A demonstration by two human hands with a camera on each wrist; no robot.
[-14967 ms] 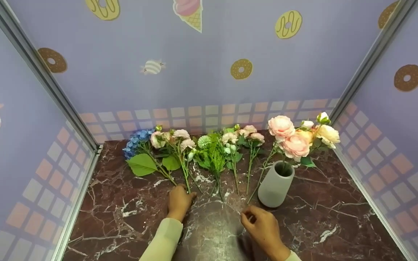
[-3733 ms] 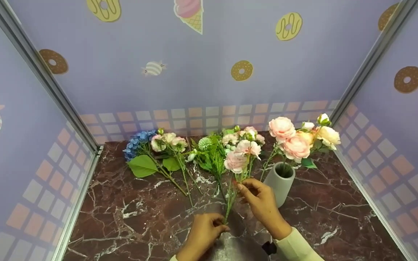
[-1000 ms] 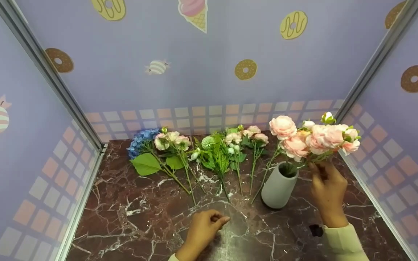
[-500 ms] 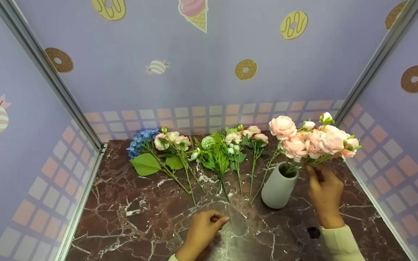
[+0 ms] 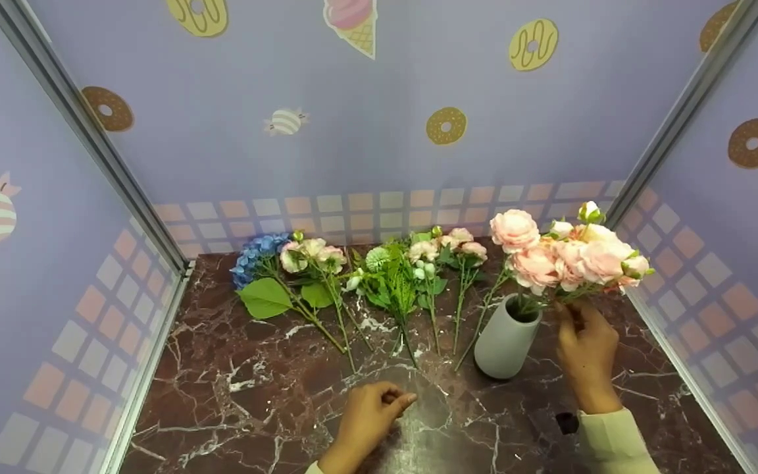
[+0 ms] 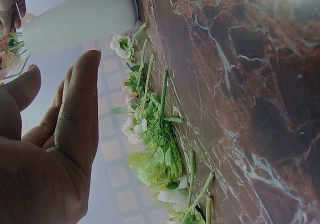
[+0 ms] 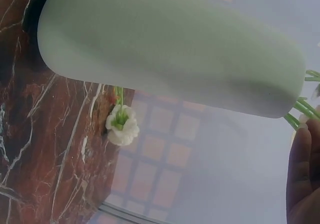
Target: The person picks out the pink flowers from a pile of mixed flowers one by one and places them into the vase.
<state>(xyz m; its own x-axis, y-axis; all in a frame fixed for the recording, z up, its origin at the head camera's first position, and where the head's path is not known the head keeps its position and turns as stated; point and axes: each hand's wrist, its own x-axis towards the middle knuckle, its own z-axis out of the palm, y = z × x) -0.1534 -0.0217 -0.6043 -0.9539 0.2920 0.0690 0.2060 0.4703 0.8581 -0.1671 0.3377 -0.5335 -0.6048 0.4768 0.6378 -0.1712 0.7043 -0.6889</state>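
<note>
A grey vase stands on the right side of the table, with pale pink and cream artificial flowers rising from its mouth. Beside the rim, my right hand pinches the stem of a pink flower spray, whose blooms lean to the right. In the right wrist view, the fingertips meet green stems right at the vase mouth; the stem ends inside are hidden. My left hand rests low over the front middle of the table, fingers loosely bent and holding nothing.
A row of flowers lies along the back: blue hydrangea, pink-white blooms, green foliage and pink sprays. Patterned panels enclose the marble-look table at the back and sides. A small black object shows by the right sleeve.
Both hands held the pink spray over the middle before; my right hand has since carried it to the vase and lately shifted slightly left. The left hand let go and now stays still.
</note>
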